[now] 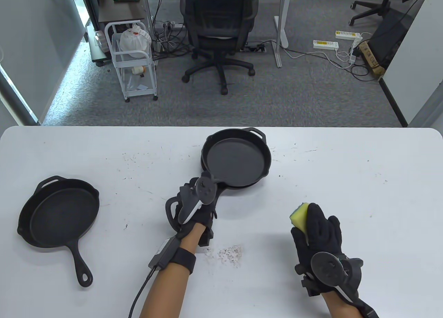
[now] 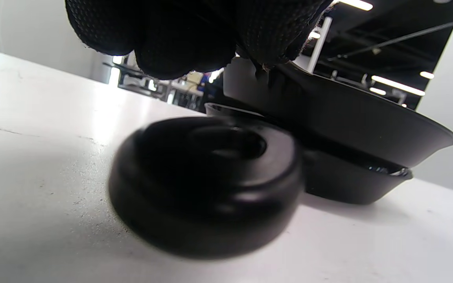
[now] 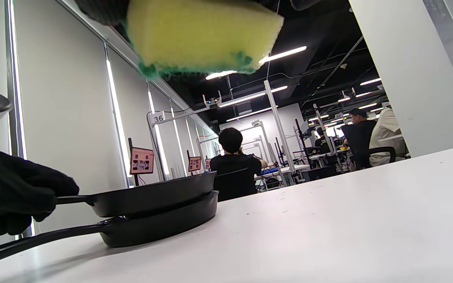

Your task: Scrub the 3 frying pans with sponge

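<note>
Near the table's middle, the left hand (image 1: pixel 193 207) grips the handle of the top pan (image 1: pixel 237 160), nested in a second pan (image 3: pixel 163 228), while the right hand (image 1: pixel 320 235) clutches the sponge (image 1: pixel 300 217) toward the near edge; tilted carelessly, the heavy skillet could slide off.

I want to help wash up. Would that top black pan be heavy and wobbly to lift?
Probably heavy: the top pan looks like thick cast iron. It may tip forward, since the left hand holds only its handle. It should stay stiff, and might slide off the lower pan.
</note>
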Available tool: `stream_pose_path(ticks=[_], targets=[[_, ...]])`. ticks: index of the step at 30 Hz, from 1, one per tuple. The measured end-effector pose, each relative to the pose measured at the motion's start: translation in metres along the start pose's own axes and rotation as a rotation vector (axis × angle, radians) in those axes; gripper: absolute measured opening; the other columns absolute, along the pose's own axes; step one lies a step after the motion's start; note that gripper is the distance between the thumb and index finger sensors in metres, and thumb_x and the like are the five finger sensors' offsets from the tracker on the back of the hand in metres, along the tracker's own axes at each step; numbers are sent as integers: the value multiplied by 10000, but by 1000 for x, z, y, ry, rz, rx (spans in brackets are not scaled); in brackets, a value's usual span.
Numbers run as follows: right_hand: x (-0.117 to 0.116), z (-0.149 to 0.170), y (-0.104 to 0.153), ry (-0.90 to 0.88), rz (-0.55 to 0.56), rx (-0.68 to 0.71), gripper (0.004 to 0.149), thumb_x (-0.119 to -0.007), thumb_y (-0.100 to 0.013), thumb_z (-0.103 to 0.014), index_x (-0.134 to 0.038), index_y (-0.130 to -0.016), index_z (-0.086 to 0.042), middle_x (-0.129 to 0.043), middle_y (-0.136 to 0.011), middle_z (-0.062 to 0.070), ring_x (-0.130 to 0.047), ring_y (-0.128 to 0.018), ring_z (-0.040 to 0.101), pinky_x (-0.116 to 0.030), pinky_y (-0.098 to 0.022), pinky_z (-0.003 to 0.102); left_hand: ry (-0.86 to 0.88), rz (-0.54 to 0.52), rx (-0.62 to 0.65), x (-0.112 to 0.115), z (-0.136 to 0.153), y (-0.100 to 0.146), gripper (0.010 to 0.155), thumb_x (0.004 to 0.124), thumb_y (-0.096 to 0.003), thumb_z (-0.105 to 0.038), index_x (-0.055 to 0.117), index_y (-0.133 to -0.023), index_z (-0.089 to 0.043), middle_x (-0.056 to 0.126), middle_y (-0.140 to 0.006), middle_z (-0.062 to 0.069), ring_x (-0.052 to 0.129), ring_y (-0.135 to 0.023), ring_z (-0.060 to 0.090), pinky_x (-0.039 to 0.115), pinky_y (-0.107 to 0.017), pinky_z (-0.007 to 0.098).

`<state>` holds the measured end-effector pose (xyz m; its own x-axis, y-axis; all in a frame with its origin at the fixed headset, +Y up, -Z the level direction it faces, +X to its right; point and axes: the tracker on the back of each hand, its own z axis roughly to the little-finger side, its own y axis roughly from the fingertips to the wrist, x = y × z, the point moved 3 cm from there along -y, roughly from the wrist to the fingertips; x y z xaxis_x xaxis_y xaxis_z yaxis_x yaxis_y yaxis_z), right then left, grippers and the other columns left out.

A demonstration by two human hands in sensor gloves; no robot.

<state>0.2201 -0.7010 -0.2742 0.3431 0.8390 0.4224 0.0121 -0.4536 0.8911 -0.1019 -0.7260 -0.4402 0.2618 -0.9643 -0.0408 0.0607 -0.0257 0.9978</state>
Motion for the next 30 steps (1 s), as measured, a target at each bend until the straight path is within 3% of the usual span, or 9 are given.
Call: stream_pose_path(ticks=[7,12,17,22,27,30], targets=[[1,0,0,-11,5,1,747,-699,-457,-493,-340,-1063,-246,-604,-1107,54,-855,-892,304,-537,-747,596,-57,27,-5,13,-2,-12,616,772,-540,-314,666,-1143,-252,799,-1013,116,906,-775,293,725,-686,591],[1,-2,0,-7,-2,13,747,-699,-457,-494,-340,-1063,-246,-605,-1107,57,-857,-890,304,-538,-747,596,16,100,-24,22,5,-11,594,742,-544,-312,688,-1130,-231,704,-1091,157,834,-884,349,657,-718,627],[-2,-3,2,-6,-12,22,748,-699,-457,-493,-341,-1063,-242,-606,-1106,60,-859,-887,308,-539,-745,598,2,9,-28,-6,21,10,731,746,-525,-463,578,-1177,-176,559,-1178,204,687,-1011,436,565,-745,662],[-6,-3,2,-9,-30,21,750,-699,-457,-495,-340,-1064,-239,-607,-1106,60,-859,-887,309,-540,-745,597,-198,-12,-229,-43,89,45,870,767,-505,-552,504,-1200,-98,529,-1188,227,659,-1030,456,569,-748,666],[-7,-9,6,36,-18,51,752,-700,-456,-497,-340,-1064,-238,-608,-1105,62,-859,-888,309,-541,-744,597,-322,-42,-564,-74,193,84,925,785,-485,-587,534,-1181,-33,591,-1143,271,723,-999,495,654,-706,681],[-7,-12,7,60,-11,64,755,-700,-455,-500,-338,-1064,-239,-610,-1104,60,-860,-888,305,-542,-744,595,-283,60,-710,-76,238,104,953,785,-486,-579,510,-1170,25,572,-1116,318,726,-988,537,699,-674,684]])
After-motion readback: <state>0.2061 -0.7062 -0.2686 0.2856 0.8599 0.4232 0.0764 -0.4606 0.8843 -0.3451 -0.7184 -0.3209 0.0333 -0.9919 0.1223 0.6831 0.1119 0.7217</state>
